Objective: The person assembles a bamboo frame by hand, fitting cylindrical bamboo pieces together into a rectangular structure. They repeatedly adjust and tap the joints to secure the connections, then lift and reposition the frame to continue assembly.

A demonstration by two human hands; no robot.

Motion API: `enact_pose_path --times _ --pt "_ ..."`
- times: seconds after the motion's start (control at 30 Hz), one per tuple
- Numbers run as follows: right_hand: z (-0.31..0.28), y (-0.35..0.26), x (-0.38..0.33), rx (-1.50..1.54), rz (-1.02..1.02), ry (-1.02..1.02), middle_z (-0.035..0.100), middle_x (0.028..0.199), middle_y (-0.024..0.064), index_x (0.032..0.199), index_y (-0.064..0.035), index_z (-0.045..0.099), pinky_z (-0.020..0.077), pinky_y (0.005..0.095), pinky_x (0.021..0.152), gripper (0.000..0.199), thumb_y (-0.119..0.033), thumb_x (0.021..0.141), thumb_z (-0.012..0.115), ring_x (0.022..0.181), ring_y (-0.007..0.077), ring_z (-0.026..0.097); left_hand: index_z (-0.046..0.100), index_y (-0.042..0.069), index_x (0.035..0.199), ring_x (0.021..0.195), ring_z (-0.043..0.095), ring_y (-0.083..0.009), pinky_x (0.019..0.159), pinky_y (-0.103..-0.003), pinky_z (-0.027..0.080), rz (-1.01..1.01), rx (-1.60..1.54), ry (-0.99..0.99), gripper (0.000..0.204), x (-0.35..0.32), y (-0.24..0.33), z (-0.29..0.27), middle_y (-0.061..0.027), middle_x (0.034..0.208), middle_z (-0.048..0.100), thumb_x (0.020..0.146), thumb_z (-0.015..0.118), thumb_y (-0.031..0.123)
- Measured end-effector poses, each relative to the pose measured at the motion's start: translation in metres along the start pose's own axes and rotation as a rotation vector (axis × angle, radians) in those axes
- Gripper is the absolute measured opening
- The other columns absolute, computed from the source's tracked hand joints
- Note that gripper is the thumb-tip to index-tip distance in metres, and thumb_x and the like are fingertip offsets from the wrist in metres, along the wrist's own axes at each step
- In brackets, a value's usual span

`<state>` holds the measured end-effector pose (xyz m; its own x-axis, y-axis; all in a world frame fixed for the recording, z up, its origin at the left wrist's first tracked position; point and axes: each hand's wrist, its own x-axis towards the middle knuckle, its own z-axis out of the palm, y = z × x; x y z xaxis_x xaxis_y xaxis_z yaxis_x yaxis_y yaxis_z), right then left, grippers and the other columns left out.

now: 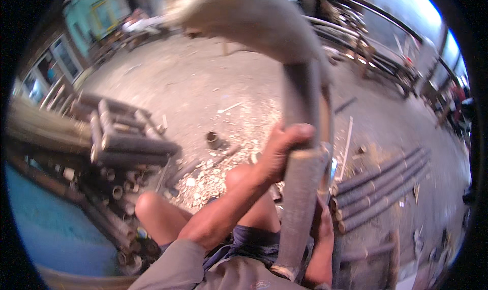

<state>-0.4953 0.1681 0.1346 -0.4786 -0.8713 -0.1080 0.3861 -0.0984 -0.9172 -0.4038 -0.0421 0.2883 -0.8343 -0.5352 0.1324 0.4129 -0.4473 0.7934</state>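
Two hands are working on one long bamboo pole that is rising from the person's lap up past the camera. The left hand is wrapping its fingers and thumb around the pole's left side, clenched on it, while the right hand is pressing against the pole's lower right side, mostly hidden behind it, so I cannot tell whether it is gripping. A pale metallic sliver is showing just beside the pole's right edge, possibly a blade, though it is too blurred to be sure. Judging from the pale chips lying on the ground just beyond the left hand, trimming seems well underway, with this pole not yet finished. Left of that hand, a stack of cut bamboo sections is lying; right of the right hand, several long poles are resting side by side. No packages or labels are showing; far beyond, a turquoise wall is standing.
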Motion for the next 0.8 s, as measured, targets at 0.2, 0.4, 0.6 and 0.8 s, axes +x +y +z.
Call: enact_pose_path --times 0.2,0.4,0.6,0.8 --pt "0.036 -0.024 -0.043 -0.155 0.079 -0.224 0.07 0.108 0.0233 0.134 0.0048 0.049 0.0605 0.0447 0.081 0.101 -0.054 0.065 0.093 0.089 0.0323 0.074 0.055 -0.001 0.121 0.089 0.058 -0.0138 0.081 -0.03 0.049 0.122 0.041 0.076 0.063 0.003 0.006 0.006 -0.0069 0.099 0.06 0.079 0.078 0.039" --pt "0.065 -0.048 -0.06 -0.691 -0.084 -0.128 0.053 0.143 0.0247 0.159 0.0053 0.017 0.0429 0.0421 0.11 0.129 -0.034 0.064 0.095 0.129 0.0323 0.056 0.054 -0.002 0.126 0.091 0.059 -0.0146 0.084 -0.03 0.049 0.255 0.074 0.101 0.067 -0.001 0.052 -0.002 -0.008 0.102 0.062 0.079 0.079 0.039" --pt "0.099 -0.062 -0.036 -0.823 -0.175 -0.06 0.05 0.145 0.0247 0.156 0.0071 0.023 0.0421 0.0423 0.11 0.114 -0.025 0.068 0.088 0.129 0.0345 0.054 0.055 0.004 0.114 0.081 0.057 -0.0114 0.072 -0.029 0.05 0.492 0.14 0.15 0.058 -0.009 0.109 -0.004 -0.0034 0.093 0.058 0.08 0.078 0.046" --pt "0.148 -0.102 0.021 -0.719 -0.261 -0.128 0.056 0.134 0.0193 0.149 0.0035 0.036 0.0461 0.0412 0.105 0.104 -0.029 0.065 0.09 0.121 0.0293 0.057 0.053 0.003 0.116 0.081 0.06 -0.0127 0.071 -0.031 0.054 0.747 0.302 0.211 0.067 -0.008 0.182 -0.01 -0.0058 0.092 0.059 0.081 0.077 0.055"
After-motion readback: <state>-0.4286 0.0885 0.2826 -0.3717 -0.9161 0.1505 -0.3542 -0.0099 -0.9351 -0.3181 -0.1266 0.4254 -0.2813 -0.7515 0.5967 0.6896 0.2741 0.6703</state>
